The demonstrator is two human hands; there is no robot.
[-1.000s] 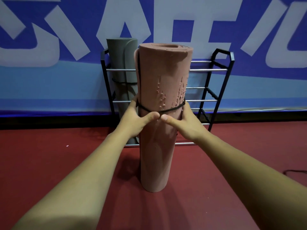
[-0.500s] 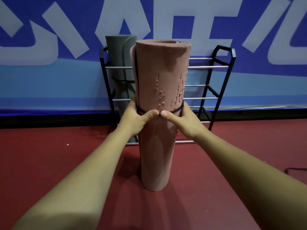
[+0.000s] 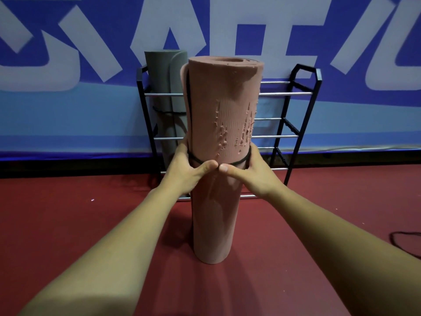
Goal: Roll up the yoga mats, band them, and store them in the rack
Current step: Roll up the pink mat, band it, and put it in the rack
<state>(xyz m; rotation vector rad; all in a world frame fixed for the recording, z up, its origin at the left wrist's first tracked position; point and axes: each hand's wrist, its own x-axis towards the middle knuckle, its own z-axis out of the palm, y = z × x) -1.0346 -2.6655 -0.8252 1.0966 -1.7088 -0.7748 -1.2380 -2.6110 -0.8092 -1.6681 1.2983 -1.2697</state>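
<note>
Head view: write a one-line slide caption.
Left hand and right hand hold the upright pink mat at its black band; grey mat already in rack.

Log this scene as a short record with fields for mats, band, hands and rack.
Mat in hand: pink rolled foam yoga mat, upright on the red floor
Band: thin black elastic band round its middle
Left hand: grips the mat, thumb at the band
Right hand: grips likewise, thumb tips nearly meeting
Rack: black metal rack, silver rails, behind
Stored: grey rolled yoga mat, banded, upright at rack's left end

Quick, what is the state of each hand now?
Left hand: grips the pink mat, thumb at the band.
Right hand: grips the pink mat too.
</note>
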